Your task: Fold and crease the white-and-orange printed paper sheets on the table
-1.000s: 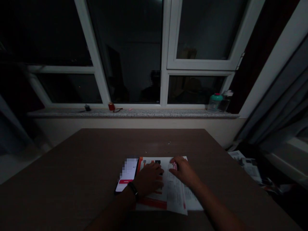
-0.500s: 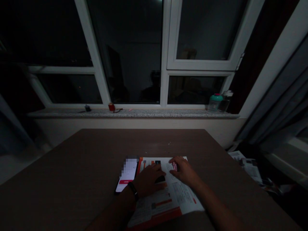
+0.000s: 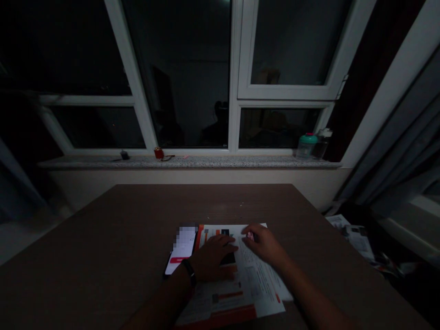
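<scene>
A printed sheet [image 3: 254, 279] with orange bands lies on the brown table [image 3: 137, 206], with another white sheet partly under its right edge. My left hand [image 3: 215, 256], a dark band on its wrist, rests on the printed sheet with its fingers spread. Near the sheet's top right corner, my right hand [image 3: 261, 240] has its fingers curled round a small pink object [image 3: 250, 236], mostly hidden by them. A lit phone [image 3: 182, 247] lies beside the sheet's left edge, close to my left wrist.
Small crumbs [image 3: 241, 204] dot the table beyond the sheet. On the windowsill [image 3: 213, 162] stand a small red item [image 3: 158, 153], a dark item [image 3: 124, 155] and a teal-lidded bottle [image 3: 307, 144] beside a clear one. Papers [image 3: 357, 238] lie right of the table.
The top printed sheet's lower part has shifted slightly left and down, showing more of the sheet beneath. The fingers of my right hand have closed further round the pink object.
</scene>
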Motion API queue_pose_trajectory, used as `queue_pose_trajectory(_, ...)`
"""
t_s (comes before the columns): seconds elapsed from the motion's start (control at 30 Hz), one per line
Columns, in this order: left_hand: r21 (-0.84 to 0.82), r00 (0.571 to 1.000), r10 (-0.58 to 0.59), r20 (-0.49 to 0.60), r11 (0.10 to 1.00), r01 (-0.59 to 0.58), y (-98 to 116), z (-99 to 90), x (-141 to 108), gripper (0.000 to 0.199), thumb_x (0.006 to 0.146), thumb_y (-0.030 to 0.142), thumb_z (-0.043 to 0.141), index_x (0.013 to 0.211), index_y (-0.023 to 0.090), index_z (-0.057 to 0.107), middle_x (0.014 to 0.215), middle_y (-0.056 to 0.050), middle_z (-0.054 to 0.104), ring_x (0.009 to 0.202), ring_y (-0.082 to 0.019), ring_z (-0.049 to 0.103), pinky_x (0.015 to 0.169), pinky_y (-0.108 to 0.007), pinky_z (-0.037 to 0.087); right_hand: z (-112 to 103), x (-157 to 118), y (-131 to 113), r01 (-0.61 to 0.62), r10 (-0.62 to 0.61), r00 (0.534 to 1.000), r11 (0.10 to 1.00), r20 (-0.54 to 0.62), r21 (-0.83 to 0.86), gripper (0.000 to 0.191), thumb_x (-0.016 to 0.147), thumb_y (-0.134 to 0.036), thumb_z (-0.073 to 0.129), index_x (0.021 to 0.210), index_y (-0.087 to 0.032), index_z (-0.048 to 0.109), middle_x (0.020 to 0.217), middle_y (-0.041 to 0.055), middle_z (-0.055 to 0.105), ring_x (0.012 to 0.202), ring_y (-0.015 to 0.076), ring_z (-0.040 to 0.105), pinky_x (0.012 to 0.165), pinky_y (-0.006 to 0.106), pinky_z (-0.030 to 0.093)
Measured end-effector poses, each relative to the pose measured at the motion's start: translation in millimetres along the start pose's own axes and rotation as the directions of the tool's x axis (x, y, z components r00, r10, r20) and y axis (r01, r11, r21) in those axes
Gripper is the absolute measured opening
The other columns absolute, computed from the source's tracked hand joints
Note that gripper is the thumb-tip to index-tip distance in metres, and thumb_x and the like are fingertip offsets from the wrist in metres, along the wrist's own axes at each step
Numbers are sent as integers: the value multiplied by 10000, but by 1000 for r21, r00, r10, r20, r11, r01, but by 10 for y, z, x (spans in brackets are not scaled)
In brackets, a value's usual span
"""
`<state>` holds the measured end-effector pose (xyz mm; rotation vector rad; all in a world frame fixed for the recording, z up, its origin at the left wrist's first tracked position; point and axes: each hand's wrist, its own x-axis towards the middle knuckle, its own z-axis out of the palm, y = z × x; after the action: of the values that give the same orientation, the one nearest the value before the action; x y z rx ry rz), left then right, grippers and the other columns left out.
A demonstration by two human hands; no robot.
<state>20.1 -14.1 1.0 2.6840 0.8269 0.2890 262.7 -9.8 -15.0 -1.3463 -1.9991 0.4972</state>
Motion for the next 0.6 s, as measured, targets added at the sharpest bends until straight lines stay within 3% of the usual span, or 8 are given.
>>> queue_pose_trajectory(0.23,-23,999,5,-40,1000,-6,35,-34,-11,538,807,569,668,1222,237,589,1338,-101,512,1258,-317,445,1055,-458,340,-15,14,76,-72,70,995,997,-64,-29,202,795,-201,565,956,-187,686,925,73,675,871,223,614,804,333,455)
queue_pose_trajectory(0.6,-41,1000,-18,-13,999,18,-20,3,-8,553,772,561,704,1214,253,578,1423,-100,446,1309,-344,390,1067,-499,312,-17,17,86,-85,83,995,996,-60,-26,233,773,-191,557,957,-178,699,944,83,690,889,227,618,828,335,445)
